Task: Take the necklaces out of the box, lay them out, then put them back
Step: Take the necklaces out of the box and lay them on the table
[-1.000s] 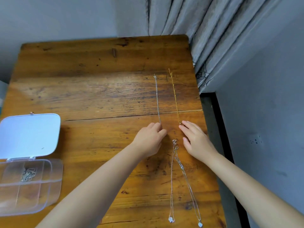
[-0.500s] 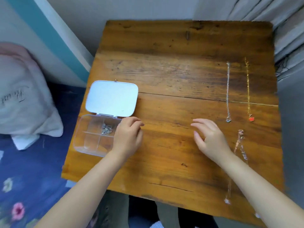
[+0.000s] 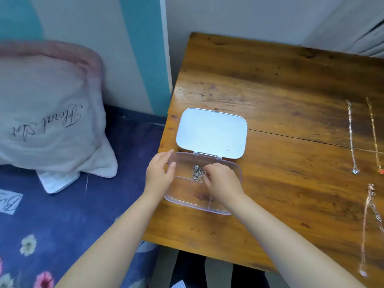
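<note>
A clear plastic box (image 3: 187, 201) with dividers lies at the table's left edge, its white lid (image 3: 212, 133) flipped open behind it. A bunched silver necklace (image 3: 197, 173) sits in a far compartment. My right hand (image 3: 222, 181) reaches into the box with its fingertips pinched on that bunch. My left hand (image 3: 160, 175) grips the box's left wall. At the table's right side, a silver chain (image 3: 351, 138) and a gold chain with a red pendant (image 3: 375, 138) lie straight, with a rose-gold necklace (image 3: 365, 225) and another silver one (image 3: 377, 215) nearer me.
The wooden table (image 3: 280, 90) stands against a white wall, grey curtain at the far right. Left of it is a bed with a dark floral sheet (image 3: 62, 215) and a pale pillow (image 3: 47, 113).
My view has swung left from the laid-out chains to the box. My left hand moved onto the box's left wall and my right hand crossed over into the box onto the bunched necklace.
</note>
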